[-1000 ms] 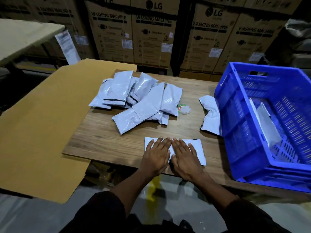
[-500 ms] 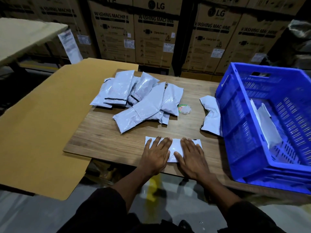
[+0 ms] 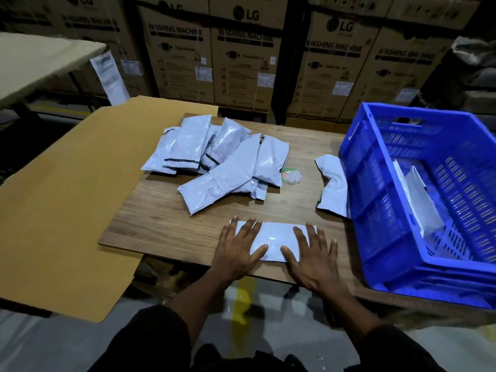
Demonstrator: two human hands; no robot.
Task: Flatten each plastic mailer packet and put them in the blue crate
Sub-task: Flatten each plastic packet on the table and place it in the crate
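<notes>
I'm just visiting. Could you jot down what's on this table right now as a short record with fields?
setting: wooden table, washing machine boxes behind
being flattened: white mailer packet at the near edge
left hand: flat, pressing its left end
right hand: flat, pressing its right end
waiting: pile of mailer packets; crumpled mailer beside the crate
blue crate: on the right, holding at least one packet

Dim storeroom. Stacked LG washing-machine cartons (image 3: 241, 57) form back wall; wooden table (image 3: 166, 226); cardboard sheet (image 3: 67, 200) left; grey floor (image 3: 53, 345).
</notes>
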